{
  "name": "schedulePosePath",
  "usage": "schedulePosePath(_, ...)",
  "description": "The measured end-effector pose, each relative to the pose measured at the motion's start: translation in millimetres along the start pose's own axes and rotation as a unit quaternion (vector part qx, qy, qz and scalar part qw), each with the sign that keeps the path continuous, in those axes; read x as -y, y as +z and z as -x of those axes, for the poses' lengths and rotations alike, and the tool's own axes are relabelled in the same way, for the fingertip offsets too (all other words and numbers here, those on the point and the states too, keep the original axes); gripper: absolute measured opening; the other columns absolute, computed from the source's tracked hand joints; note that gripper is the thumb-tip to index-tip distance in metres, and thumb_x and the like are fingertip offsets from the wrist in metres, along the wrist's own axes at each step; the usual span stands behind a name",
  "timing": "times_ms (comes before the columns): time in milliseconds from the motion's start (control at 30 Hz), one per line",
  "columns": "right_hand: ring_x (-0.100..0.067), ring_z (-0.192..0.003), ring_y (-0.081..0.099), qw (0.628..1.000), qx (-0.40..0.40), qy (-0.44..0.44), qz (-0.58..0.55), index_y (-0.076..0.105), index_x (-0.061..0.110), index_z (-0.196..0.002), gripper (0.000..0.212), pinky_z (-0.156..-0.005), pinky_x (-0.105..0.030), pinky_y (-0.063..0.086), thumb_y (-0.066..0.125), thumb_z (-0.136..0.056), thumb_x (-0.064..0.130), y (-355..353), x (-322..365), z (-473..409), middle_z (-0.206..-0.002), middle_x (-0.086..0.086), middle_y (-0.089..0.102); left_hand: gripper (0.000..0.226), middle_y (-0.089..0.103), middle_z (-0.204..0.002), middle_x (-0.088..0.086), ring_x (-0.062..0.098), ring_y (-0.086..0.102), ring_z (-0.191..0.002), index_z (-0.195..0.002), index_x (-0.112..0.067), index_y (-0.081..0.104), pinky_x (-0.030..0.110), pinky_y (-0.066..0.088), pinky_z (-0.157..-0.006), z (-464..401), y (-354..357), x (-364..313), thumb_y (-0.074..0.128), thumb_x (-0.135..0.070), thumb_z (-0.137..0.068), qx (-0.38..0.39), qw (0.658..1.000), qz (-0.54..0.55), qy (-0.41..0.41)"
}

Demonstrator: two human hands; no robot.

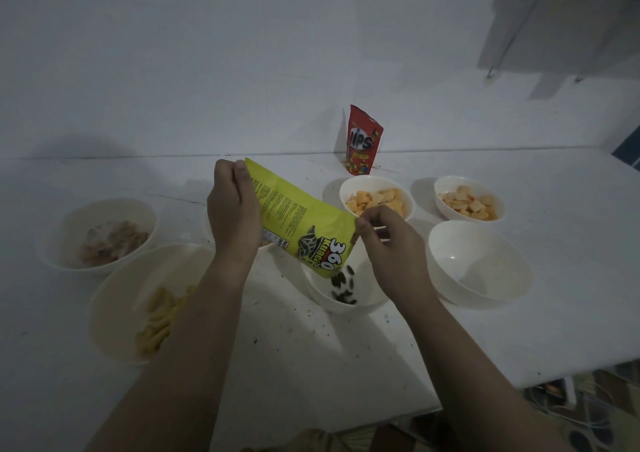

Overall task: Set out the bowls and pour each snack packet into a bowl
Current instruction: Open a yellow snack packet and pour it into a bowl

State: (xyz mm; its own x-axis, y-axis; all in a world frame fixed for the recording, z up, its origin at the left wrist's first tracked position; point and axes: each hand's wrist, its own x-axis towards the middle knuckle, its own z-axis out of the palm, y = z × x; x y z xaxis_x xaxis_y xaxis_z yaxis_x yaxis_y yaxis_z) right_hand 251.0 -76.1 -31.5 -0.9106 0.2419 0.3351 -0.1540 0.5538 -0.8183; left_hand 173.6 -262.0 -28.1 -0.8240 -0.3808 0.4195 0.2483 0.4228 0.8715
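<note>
Nearest to me, two bare forearms reach out over the white surface (519,313). I count seven bowls, though one is mostly hidden behind the left hand (232,210): a bowl of yellow sticks (114,299), a bowl of brownish pieces (100,233), two bowls of orange crackers (376,195) (469,198), an empty bowl (479,261), and the middle bowl (339,299) catching dark seeds. Two packets — a yellow packet (304,223) in the hands, and a red packet (363,139) standing upright by the white wall, behind the cracker bowls. Crumbs dot the surface; a patterned floor shows past its right edge.

My left hand grips the yellow packet's raised end, fingers curled round it. My right hand (391,240) pinches the lower edge near the mouth, which tilts down over the middle bowl with seeds falling from it.
</note>
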Motion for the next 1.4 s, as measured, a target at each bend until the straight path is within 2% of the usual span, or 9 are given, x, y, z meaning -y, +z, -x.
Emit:
schedulePosePath(200,0.000,-0.084,0.057,0.999,0.005,-0.022,0.028,0.061,0.025,-0.082,0.015,-0.068,-0.007,0.041,0.060,-0.094,0.017,-1.4,-5.2,-3.1,-0.088,0.017,0.063,0.028,0.039,-0.063,-0.005,0.004,0.041,-0.053,-0.086,-0.010,0.037,0.017,0.028,-0.050,-0.3,-0.4,0.4,0.031,-0.029,-0.105,0.000,1.000,-0.013,-0.002)
schedulePosePath(400,-0.013,-0.082,0.062,0.999,0.037,-0.003,0.027,0.059,0.023,-0.085,0.014,-0.072,-0.029,0.050,0.055,-0.097,0.017,0.5,-7.9,-8.4,-0.089,0.010,0.065,0.028,0.038,-0.061,-0.005,0.007,0.038,-0.053,-0.085,-0.010,0.036,0.017,0.028,-0.050,1.3,-0.2,-1.0,0.031,-0.028,-0.105,-0.006,1.000,-0.020,-0.004)
schedulePosePath(500,-0.015,-0.082,0.063,0.999,0.032,-0.002,0.030,0.057,0.022,-0.086,0.014,-0.066,-0.017,0.044,0.054,-0.098,0.016,1.7,-9.9,-8.5,-0.089,0.011,0.064,0.028,0.038,-0.061,-0.005,0.007,0.038,-0.053,-0.085,-0.010,0.036,0.018,0.027,-0.050,2.2,0.9,-2.6,0.031,-0.029,-0.105,-0.006,1.000,-0.019,-0.002)
schedulePosePath(567,-0.016,-0.080,0.063,0.999,0.026,-0.006,0.041,0.057,0.022,-0.086,0.014,-0.063,-0.014,0.040,0.054,-0.098,0.016,1.9,-11.0,-8.1,-0.089,0.011,0.064,0.027,0.039,-0.061,-0.005,0.007,0.039,-0.054,-0.085,-0.010,0.037,0.026,0.027,-0.052,3.4,1.4,-3.4,0.031,-0.028,-0.105,-0.004,1.000,-0.015,0.001)
schedulePosePath(767,-0.019,-0.077,0.064,0.998,0.025,-0.009,0.061,0.058,0.022,-0.085,0.013,-0.064,-0.021,0.044,0.055,-0.097,0.018,-0.2,-11.4,-10.9,-0.091,0.012,0.065,0.027,0.039,-0.062,-0.006,-0.002,0.044,-0.055,-0.085,-0.011,0.036,0.029,0.027,-0.053,3.7,2.3,-3.5,0.032,-0.028,-0.105,-0.001,1.000,-0.011,0.006)
schedulePosePath(867,-0.019,-0.077,0.065,0.997,0.029,-0.004,0.065,0.059,0.021,-0.086,0.012,-0.064,-0.022,0.044,0.056,-0.097,0.020,-0.7,-13.6,-13.6,-0.091,0.011,0.066,0.027,0.039,-0.062,-0.006,-0.003,0.044,-0.055,-0.085,-0.011,0.037,0.018,0.028,-0.051,2.6,2.5,-4.2,0.031,-0.028,-0.105,0.004,1.000,-0.019,0.018)
schedulePosePath(1067,-0.021,-0.074,0.065,0.997,0.030,-0.001,0.067,0.059,0.024,-0.084,0.013,-0.070,-0.033,0.049,0.057,-0.096,0.021,-1.8,-14.8,-14.1,-0.091,0.010,0.067,0.026,0.040,-0.063,-0.007,0.004,0.041,-0.055,-0.086,-0.012,0.038,0.030,0.027,-0.053,1.1,3.8,-4.5,0.031,-0.029,-0.105,0.006,1.000,-0.016,0.018)
schedulePosePath(1267,-0.018,-0.074,0.066,0.997,0.026,0.003,0.075,0.061,0.025,-0.083,0.013,-0.067,-0.028,0.049,0.058,-0.096,0.023,-4.8,-12.4,-15.5,-0.089,0.011,0.068,0.026,0.040,-0.062,-0.006,0.001,0.043,-0.055,-0.086,-0.011,0.037,0.034,0.026,-0.055,0.6,4.2,-4.1,0.031,-0.028,-0.105,0.005,1.000,-0.010,0.026)
schedulePosePath(1400,-0.019,-0.071,0.066,0.997,0.026,0.013,0.066,0.063,0.025,-0.083,0.012,-0.068,-0.035,0.053,0.060,-0.095,0.024,-4.9,-12.2,-13.4,-0.090,0.011,0.068,0.026,0.039,-0.061,-0.006,-0.001,0.043,-0.054,-0.086,-0.012,0.037,0.022,0.028,-0.051,-1.7,3.3,-3.1,0.032,-0.028,-0.105,0.004,0.999,-0.019,0.036)
